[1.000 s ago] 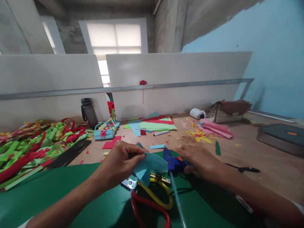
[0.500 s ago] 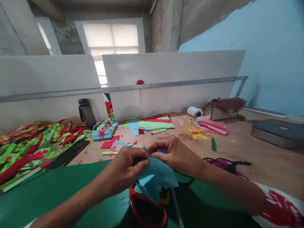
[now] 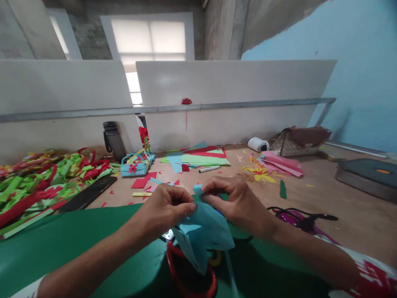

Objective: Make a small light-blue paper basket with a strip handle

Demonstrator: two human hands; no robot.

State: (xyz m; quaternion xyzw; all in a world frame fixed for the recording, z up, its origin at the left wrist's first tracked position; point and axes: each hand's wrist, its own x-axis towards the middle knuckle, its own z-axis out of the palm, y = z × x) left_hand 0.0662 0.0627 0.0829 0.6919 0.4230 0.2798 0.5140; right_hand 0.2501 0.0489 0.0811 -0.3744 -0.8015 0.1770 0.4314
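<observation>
Blue strip (image 3: 197,189) in right hand (image 3: 237,203); now parted from left hand (image 3: 166,209).

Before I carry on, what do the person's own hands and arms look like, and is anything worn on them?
Both the left hand and the right hand are bare, with no gloves or rings to be seen. A white sleeve edge shows at the left forearm; the right sleeve is white with a bold red pattern.

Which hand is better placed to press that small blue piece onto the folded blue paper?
Right, I'd judge: the right hand pinches the small blue piece close by, while the left hand grips the folded blue paper and could steady it.
</observation>
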